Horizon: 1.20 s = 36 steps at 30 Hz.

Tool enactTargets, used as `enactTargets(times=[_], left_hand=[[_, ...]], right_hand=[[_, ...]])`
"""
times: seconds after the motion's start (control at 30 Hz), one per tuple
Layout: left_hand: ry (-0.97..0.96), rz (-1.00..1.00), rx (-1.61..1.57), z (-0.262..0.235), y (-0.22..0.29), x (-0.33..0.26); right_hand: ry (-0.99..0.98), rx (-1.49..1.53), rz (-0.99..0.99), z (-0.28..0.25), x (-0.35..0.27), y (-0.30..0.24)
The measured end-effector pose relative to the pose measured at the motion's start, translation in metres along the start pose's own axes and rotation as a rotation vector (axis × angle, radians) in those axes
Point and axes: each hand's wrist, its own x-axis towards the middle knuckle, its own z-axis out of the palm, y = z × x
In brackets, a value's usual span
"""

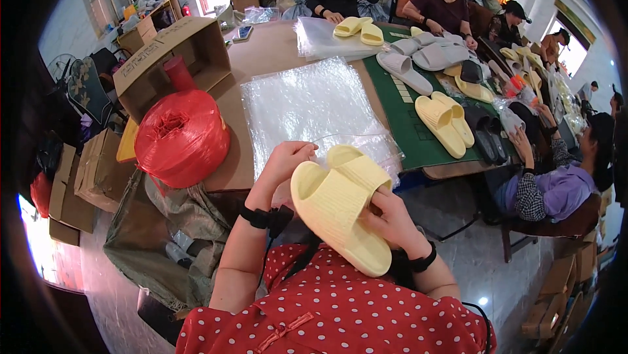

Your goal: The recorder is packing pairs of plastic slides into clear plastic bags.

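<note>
A pair of pale yellow slippers (335, 205) is held together in front of my chest, tilted, with the soles of one resting against the other. My right hand (394, 222) grips them from the right side, some fingers hidden under a strap. To their upper left is my left hand (292, 158), its fingers closed at the near edge of a stack of clear plastic bags (307, 102). It appears to pinch the edge of a clear plastic bag; a thin film edge runs right from the fingertips behind the slippers.
A big red roll of plastic twine (182, 137) and an open cardboard box (171, 60) stand on the table's left. Grey and yellow slippers (445, 124) lie on a green mat (409, 135) at right. Several people sit around the table. A cloth sack (163, 243) is at lower left.
</note>
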Motion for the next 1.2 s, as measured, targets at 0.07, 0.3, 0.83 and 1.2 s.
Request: enactTargets(times=[0.07,0.3,0.83,1.2], left_hand=[[-0.052,0.014,0.013,-0.008,0.003,0.0],[-0.033,0.26,0.224,0.005,0.046,-0.03],[-0.178,0.747,0.366,0.039,0.085,-0.086],[-0.009,0.645,0.482,0.008,0.074,-0.095]], right_hand=[[0.039,-0.127,-0.006,0.0,0.003,0.006],[0.092,-0.415,-0.047,0.011,0.012,0.014],[0.062,-0.779,-0.217,0.043,0.127,0.02],[0.191,-0.629,0.192,0.098,0.232,0.055]])
